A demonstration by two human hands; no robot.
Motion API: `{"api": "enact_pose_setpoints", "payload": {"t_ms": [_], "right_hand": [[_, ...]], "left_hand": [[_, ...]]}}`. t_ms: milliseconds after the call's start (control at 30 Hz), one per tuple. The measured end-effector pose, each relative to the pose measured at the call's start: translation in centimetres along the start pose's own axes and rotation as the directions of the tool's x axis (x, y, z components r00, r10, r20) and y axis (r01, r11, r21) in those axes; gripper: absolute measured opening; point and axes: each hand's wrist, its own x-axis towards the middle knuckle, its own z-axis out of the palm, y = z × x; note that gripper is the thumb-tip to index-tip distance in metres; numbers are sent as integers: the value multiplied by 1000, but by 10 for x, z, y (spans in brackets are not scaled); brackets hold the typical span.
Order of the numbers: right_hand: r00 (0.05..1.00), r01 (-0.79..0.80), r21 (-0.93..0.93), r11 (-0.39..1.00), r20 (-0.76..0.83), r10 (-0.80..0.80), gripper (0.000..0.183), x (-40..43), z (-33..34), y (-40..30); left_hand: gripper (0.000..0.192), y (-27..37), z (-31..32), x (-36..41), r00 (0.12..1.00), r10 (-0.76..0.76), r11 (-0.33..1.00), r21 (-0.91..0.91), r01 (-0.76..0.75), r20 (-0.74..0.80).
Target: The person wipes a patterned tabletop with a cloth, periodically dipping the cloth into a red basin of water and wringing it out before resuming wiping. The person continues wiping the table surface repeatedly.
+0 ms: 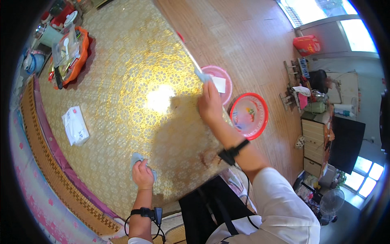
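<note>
A table point(103, 170) covered with a gold, flower-patterned tablecloth lies before me. My left hand point(142, 174) presses a bunched light blue cloth point(136, 157) onto its near left part; some of the cloth shows on both sides of the fingers. At the table's right edge, my right hand point(210, 103) grips another light blue cloth point(202, 75), which sticks out past the fingertips. Left of my hands rests a white soft pack of tissues point(75, 125). Bright glare hides part of the pattern, and my shadow falls across the near right area.
An orange scalloped tray point(83, 61) holds a clear container and a white spoon at the far left, beside a pale green flask point(50, 36). On the wooden floor stand a pink basin point(227, 76) and a red-rimmed basin point(265, 116). A bamboo-mat seat point(58, 152) borders the left.
</note>
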Motion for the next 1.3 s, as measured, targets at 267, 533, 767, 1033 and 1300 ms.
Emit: {"api": "enact_pose_setpoints", "payload": {"t_ms": [267, 533, 767, 1033, 1300], "right_hand": [[985, -172, 108, 979, 17, 171, 50, -9, 17, 10], [997, 34, 232, 972, -78, -17, 39, 25, 17, 5], [994, 15, -250, 968, 107, 12, 53, -122, -62, 8], [989, 42, -122, 992, -139, -59, 40, 33, 54, 10], [986, -84, -117, 990, 131, 100, 39, -150, -79, 18]], "left_hand": [[33, 3, -1, 3, 1000, 16, 1000, -24, -16, -14], [32, 6, -2, 6, 999, 30, 1000, -9, -30, -31], [30, 4, -2, 5, 997, 54, 998, -11, -55, -63], [33, 2, 3, 1, 999, 24, 1000, -8, -24, -33], [35, 2, 0, 3, 998, 37, 999, 4, -37, -41]]}}
